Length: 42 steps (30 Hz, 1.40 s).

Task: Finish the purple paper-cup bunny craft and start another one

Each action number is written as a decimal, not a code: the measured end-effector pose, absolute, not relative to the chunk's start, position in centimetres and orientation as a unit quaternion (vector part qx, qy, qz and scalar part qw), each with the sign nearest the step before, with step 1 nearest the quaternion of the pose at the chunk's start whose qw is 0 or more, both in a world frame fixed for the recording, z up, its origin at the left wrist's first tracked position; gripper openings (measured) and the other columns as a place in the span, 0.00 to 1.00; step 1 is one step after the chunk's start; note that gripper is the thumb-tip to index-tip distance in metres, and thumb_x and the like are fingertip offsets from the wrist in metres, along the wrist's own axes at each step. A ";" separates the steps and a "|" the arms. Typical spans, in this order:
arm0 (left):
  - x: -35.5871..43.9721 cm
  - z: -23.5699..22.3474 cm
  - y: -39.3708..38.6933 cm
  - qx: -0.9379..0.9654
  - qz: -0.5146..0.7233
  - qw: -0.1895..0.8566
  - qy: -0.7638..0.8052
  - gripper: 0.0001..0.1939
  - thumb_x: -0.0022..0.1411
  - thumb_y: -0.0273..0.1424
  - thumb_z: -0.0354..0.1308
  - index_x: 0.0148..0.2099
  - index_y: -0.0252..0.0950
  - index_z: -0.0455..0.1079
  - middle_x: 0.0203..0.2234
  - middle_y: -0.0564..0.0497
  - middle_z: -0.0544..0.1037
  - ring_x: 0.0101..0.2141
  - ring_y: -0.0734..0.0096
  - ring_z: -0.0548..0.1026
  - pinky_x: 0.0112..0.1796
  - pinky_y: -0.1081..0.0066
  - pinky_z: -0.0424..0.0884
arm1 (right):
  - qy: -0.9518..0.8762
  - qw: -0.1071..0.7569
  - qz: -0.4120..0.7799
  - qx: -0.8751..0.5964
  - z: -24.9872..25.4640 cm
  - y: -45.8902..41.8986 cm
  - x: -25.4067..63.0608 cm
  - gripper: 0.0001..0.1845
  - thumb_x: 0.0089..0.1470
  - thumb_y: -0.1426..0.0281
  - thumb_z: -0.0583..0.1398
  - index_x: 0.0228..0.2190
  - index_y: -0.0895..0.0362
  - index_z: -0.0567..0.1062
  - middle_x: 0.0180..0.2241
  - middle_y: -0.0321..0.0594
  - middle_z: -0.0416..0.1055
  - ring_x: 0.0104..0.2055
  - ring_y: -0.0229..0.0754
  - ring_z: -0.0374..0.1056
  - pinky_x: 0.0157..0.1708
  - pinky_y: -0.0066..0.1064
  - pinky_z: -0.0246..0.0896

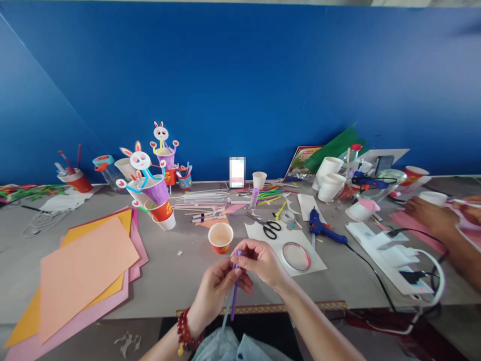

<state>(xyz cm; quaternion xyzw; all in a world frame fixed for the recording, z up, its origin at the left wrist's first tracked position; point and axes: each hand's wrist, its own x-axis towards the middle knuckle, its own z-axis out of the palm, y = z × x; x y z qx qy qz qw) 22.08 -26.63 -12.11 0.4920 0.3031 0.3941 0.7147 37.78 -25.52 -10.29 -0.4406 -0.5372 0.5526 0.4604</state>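
Note:
Close to the table's front edge, my left hand [215, 285] and my right hand [259, 260] meet, both closed with fingertips pinching thin drinking straws. One is a purple straw [234, 303], hanging down below the fingers. Beside it runs a pale, greyish straw [225, 318] that reaches toward my lap. The straws' upper ends show between my thumbs and fingers; how they are joined, if at all, is hidden. Just beyond my hands stands a red-and-white paper cup [221, 238], upright. Black-handled scissors [269, 229] lie on white paper [300, 245] right of it.
Coloured paper sheets [86, 271] are stacked at left, near rabbit-topped paper cups [156, 193]. A blue glue gun [326, 228], a tape roll [296, 256] and a power strip [387, 255] with cables lie at right. Another person's hand [428, 215] works at far right.

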 end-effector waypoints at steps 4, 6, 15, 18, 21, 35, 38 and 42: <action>21.8 -11.9 -26.4 0.480 0.387 0.737 0.276 0.17 0.64 0.42 0.60 0.41 0.31 0.70 0.29 0.44 0.82 0.27 0.65 0.80 0.35 0.67 0.75 | -0.538 0.453 0.563 -0.435 -10.2 -25.5 37.4 0.14 0.51 0.60 0.68 0.26 0.58 0.74 0.18 0.31 0.70 0.15 0.32 0.63 0.15 0.23 0.57; 21.5 -11.6 -26.1 0.490 0.374 0.742 0.264 0.18 0.64 0.43 0.60 0.43 0.31 0.70 0.30 0.44 0.81 0.27 0.66 0.80 0.35 0.67 0.75 | -0.532 0.447 0.579 -0.427 -10.0 -25.4 37.3 0.15 0.52 0.60 0.67 0.26 0.57 0.72 0.16 0.29 0.69 0.13 0.33 0.62 0.13 0.23 0.56; 21.4 -11.3 -25.2 0.553 0.337 0.712 0.274 0.19 0.67 0.45 0.54 0.37 0.31 0.69 0.27 0.46 0.78 0.24 0.71 0.77 0.29 0.72 0.72 | -0.562 0.444 0.560 -0.416 -9.4 -25.4 37.4 0.14 0.54 0.60 0.67 0.27 0.56 0.72 0.15 0.28 0.68 0.13 0.36 0.66 0.13 0.23 0.58; 21.6 -11.5 -25.6 0.559 0.343 0.697 0.290 0.20 0.69 0.46 0.52 0.36 0.32 0.68 0.26 0.46 0.78 0.22 0.73 0.75 0.26 0.74 0.70 | -0.588 0.437 0.521 -0.438 -9.0 -25.7 37.3 0.13 0.56 0.60 0.65 0.29 0.56 0.74 0.16 0.29 0.69 0.13 0.35 0.66 0.14 0.24 0.58; 21.6 -11.4 -25.7 0.563 0.335 0.693 0.302 0.21 0.68 0.47 0.51 0.36 0.32 0.67 0.26 0.46 0.78 0.20 0.74 0.74 0.23 0.75 0.68 | -0.628 0.435 0.439 -0.473 -8.7 -25.8 37.4 0.10 0.56 0.63 0.65 0.29 0.57 0.76 0.19 0.31 0.71 0.17 0.34 0.67 0.18 0.24 0.60; 21.8 -10.7 -25.7 0.510 0.379 0.706 0.312 0.20 0.65 0.46 0.57 0.38 0.32 0.71 0.31 0.42 0.81 0.31 0.61 0.81 0.37 0.64 0.75 | -0.682 0.423 0.362 -0.474 -9.4 -25.1 41.3 0.18 0.59 0.59 0.62 0.47 0.54 0.77 0.35 0.39 0.77 0.34 0.41 0.73 0.33 0.28 0.67; 21.0 -9.7 -25.4 0.496 0.400 0.701 0.321 0.18 0.66 0.45 0.56 0.36 0.32 0.69 0.31 0.43 0.81 0.29 0.64 0.80 0.36 0.66 0.74 | -0.680 0.333 0.149 -0.636 -10.0 -22.9 47.2 0.15 0.66 0.64 0.53 0.45 0.55 0.77 0.44 0.44 0.77 0.43 0.43 0.73 0.43 0.30 0.67; 20.5 -8.8 -25.1 0.480 0.415 0.699 0.331 0.18 0.65 0.45 0.56 0.37 0.33 0.67 0.26 0.47 0.79 0.22 0.71 0.75 0.27 0.72 0.70 | -0.631 0.180 0.035 -0.754 -11.9 -19.6 53.1 0.09 0.58 0.73 0.59 0.40 0.59 0.78 0.44 0.52 0.77 0.48 0.53 0.70 0.49 0.39 0.62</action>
